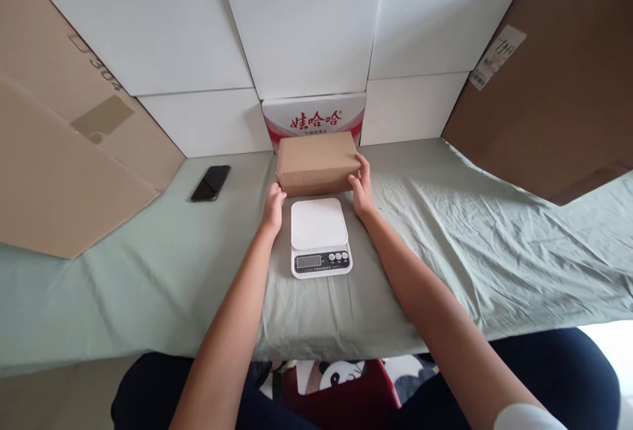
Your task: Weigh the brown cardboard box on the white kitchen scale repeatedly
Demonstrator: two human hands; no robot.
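Both hands grip a brown cardboard box (317, 163) by its two ends, just behind a white kitchen scale (319, 225). My left hand (273, 207) is closed at the box's near left corner, its fingers partly hidden behind the cardboard. At the right end, my right hand (362, 186) has its thumb on the front face and its fingers around the side. The scale's platform carries nothing, and its display (308, 261) looks blank. Whether the box touches the cloth cannot be made out.
A black phone (211, 183) lies on the green cloth (208, 272) at left. Behind the box stand a white-and-red carton (315, 113) and white panels (301, 34). Large cardboard sheets flank the table, left (74, 133) and right (554, 100). A red object (341, 394) shows below the front edge.
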